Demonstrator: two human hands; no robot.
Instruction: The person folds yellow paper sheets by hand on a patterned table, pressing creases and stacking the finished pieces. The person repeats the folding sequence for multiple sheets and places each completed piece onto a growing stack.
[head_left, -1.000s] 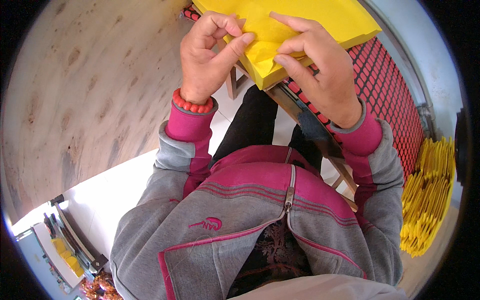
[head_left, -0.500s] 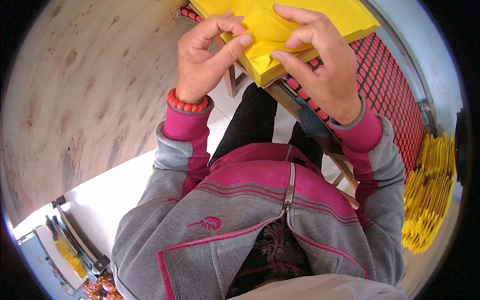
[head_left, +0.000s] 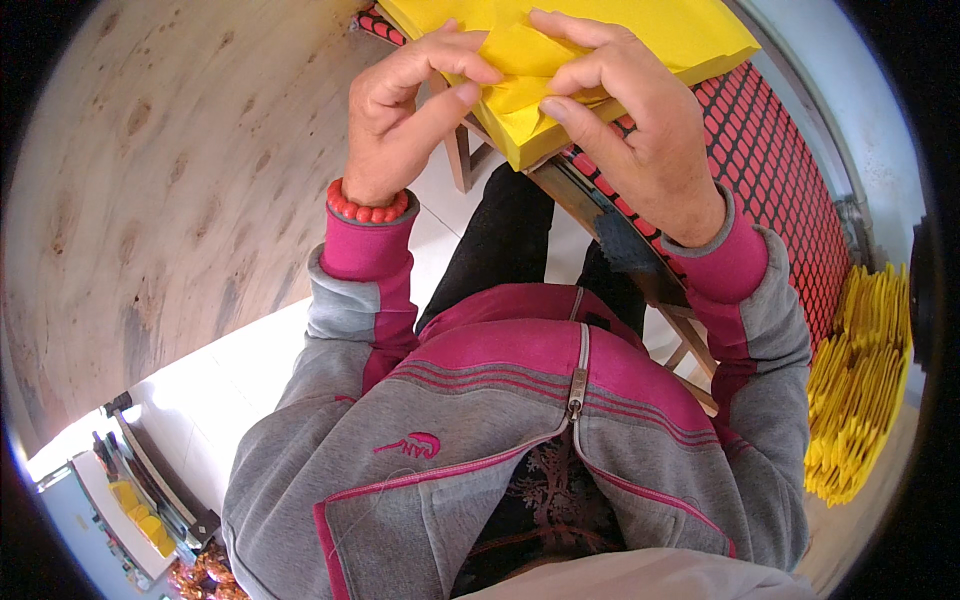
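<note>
A thick stack of yellow paper [head_left: 680,38] lies at the top of the view. Its uppermost sheet [head_left: 522,50] is folded and raised near the front corner. At the left side of that fold is my left hand [head_left: 405,110], its thumb and forefinger slightly apart with no paper visibly gripped between them. A red bead bracelet circles that wrist. My right hand [head_left: 645,130] pinches the folded sheet's edge between thumb and forefinger, while its other fingers reach over the fold.
Red-and-black patterned cloth [head_left: 770,150] covers the wooden-legged table under the stack. On the right rests a pile of folded yellow paper [head_left: 855,390]. A large wooden board [head_left: 160,200] fills the left side. Shelves with assorted items [head_left: 130,510] stand at lower left.
My left hand has drawn slightly left and down, and its thumb has parted from the forefinger. My right hand has shifted a little left with the sheet's folded edge.
</note>
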